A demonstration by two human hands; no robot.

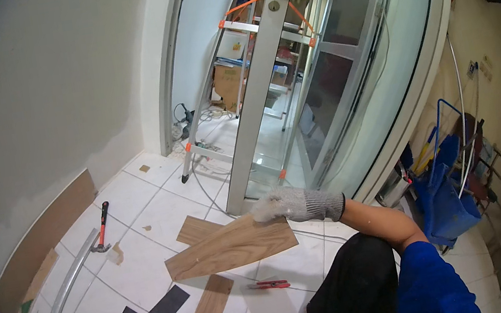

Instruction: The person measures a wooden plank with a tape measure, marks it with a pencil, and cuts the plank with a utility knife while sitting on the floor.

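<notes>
within right grip (288, 205), a wood-grain plank (232, 248)

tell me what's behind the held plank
Beyond the plank, part of another board and white tiles show; the board's remainder and anything fully covered can't be seen.

I'm at an indoor renovation site, judging by the stepladder (211, 153), hammer (103, 229) and wood-look planks (211, 311) on white floor tiles (142, 196).

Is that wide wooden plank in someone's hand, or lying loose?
In hand: the gloved right hand grips the wide wooden plank near its upper edge. Whether its lower edge touches the floor, I cannot tell.
</notes>
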